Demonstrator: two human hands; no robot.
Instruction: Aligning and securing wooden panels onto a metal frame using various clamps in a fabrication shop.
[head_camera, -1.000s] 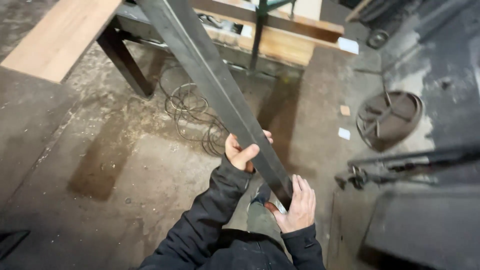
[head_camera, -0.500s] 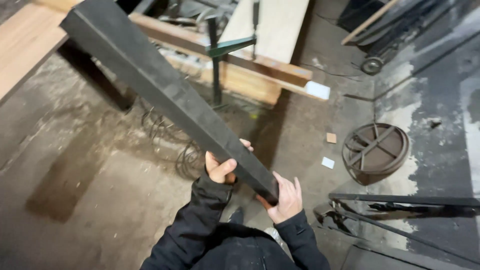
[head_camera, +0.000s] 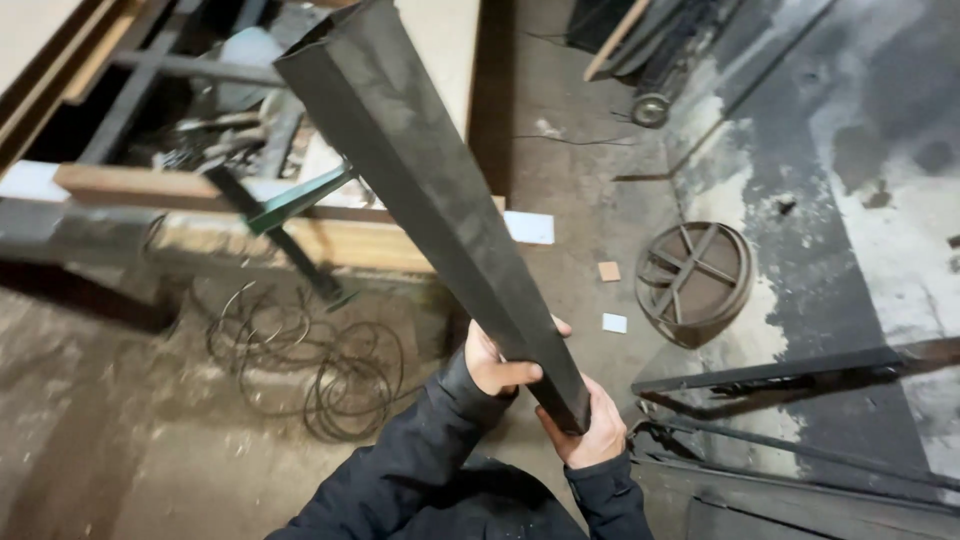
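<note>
Both hands are gripping the long black steel tube (head_camera: 440, 200) at its near end: left hand (head_camera: 497, 362) wrapping around, right hand (head_camera: 592, 433) cupping underneath. Tube is being carried off the floor (head_camera: 120, 440), not set down anywhere yet.

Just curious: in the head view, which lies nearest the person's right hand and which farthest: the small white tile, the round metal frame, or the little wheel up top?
From the right hand:
1. White tile, just above it.
2. Round metal frame, up and right.
3. Little wheel, far up near the top.
</note>
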